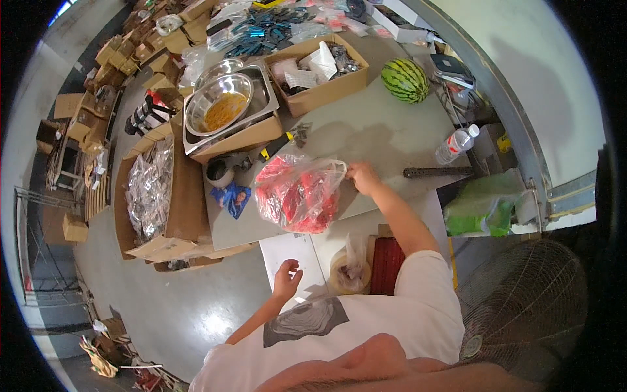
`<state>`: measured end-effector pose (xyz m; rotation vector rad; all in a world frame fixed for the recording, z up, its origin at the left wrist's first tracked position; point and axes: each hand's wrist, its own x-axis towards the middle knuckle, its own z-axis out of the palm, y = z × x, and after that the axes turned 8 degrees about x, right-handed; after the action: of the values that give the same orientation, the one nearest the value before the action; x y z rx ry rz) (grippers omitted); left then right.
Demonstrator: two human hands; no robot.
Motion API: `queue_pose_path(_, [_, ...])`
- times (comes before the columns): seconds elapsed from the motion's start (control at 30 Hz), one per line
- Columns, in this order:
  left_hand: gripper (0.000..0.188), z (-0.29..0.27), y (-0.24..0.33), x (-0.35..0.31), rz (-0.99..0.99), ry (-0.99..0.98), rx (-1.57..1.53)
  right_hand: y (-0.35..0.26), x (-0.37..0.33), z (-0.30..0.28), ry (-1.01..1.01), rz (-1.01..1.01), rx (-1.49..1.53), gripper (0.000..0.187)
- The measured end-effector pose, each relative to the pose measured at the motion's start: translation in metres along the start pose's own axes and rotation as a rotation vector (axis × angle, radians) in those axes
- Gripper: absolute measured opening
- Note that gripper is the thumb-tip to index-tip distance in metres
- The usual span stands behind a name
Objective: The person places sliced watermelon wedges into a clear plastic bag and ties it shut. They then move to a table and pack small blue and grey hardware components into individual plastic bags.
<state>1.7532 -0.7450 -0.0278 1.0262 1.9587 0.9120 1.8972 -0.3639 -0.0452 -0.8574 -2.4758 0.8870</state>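
A clear plastic bag (297,196) with red pieces inside lies on the grey table near its front edge. At the bag's right rim, my right hand (363,178) has its fingers closed on the gathered plastic. My left hand (287,279) hovers off the front of the table, over a white sheet (287,258); its fingers are loosely bent and apart, with nothing seen in them. Left of the bag are a small blue packet (231,199) and a white roll (220,174). A yellow-and-black handled tool (275,146) lies behind it.
A carton of wrapped parts (173,196) stands at left. Behind are steel bowls (196,114), an open carton (333,91) and a watermelon (405,80). A bottle (457,145) and dark bar (436,172) lie right; a fan (522,300) stands near my right side.
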Motion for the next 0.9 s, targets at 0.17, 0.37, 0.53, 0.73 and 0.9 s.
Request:
queue_pose_path(0.17, [0.026, 0.001, 0.008, 0.000, -0.043, -0.027, 0.025, -0.015, -0.064, -0.016, -0.293, -0.213, 0.041, 0.016])
queue_pose_path(0.37, [0.026, 0.002, 0.009, 0.000, -0.072, -0.029, 0.057, 0.022, -0.004, -0.041, 0.338, 0.146, 0.401, 0.022])
queue_pose_path(0.53, [0.026, -0.001, 0.005, -0.001, -0.053, -0.026, 0.032, 0.041, -0.005, -0.016, 0.269, 0.136, 0.050, 0.019])
queue_pose_path(0.73, [0.025, 0.005, -0.010, 0.006, -0.092, -0.060, 0.003, 0.004, -0.086, 0.001, -0.292, 0.135, 0.352, 0.017])
queue_pose_path(0.9, [0.025, -0.001, 0.000, 0.011, -0.096, -0.070, -0.014, 0.030, -0.090, -0.058, 0.454, 0.586, 0.541, 0.015])
